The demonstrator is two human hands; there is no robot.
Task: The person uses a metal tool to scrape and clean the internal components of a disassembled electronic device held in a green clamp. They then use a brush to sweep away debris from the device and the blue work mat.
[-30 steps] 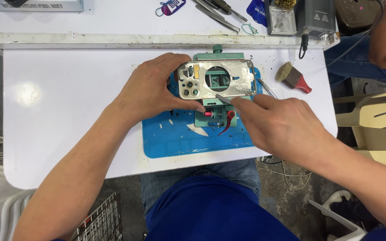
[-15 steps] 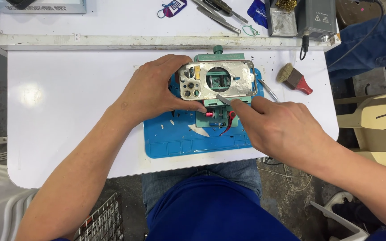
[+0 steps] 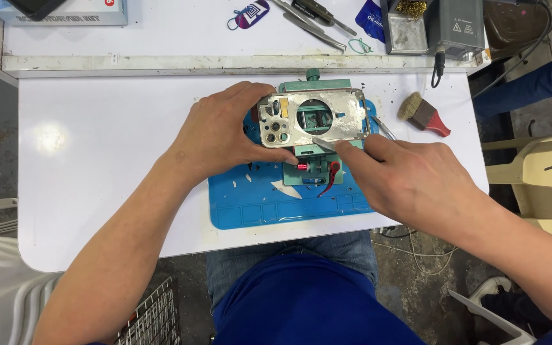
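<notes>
A small brush (image 3: pixel 424 115) with a red handle lies at about three o'clock from the phone frame (image 3: pixel 314 118), well apart from it, and slim tweezers (image 3: pixel 381 126) rest between the two. At twelve o'clock, past a raised ledge, sit a pair of metal tools (image 3: pixel 314 19), a small green ring (image 3: pixel 357 45), a tray of brass wool (image 3: pixel 407 25) and a dark grey box (image 3: pixel 455 25) with a cable. A cardboard box (image 3: pixel 59 11) stands at about ten o'clock.

The phone frame is a bare silver back housing with a round cutout in the middle and camera holes at its left end. It lies flat on a green clamp fixture (image 3: pixel 311 169), which carries a red lever (image 3: pixel 331 179) at six o'clock. The left hand (image 3: pixel 222 137) is curled round the frame's left end, thumb below and fingers above, gripping it. The right hand (image 3: pixel 410 179) is mostly closed, its forefinger stretched onto the frame's lower edge; it seems to press a thin blade (image 3: pixel 327 144) there, though that is hard to make out.

The fixture stands on a blue mat (image 3: pixel 257 204) flecked with pale scraps, on a white surface (image 3: pixel 97 160). A cream plastic chair (image 3: pixel 544 179) stands at three o'clock on a stained concrete floor.
</notes>
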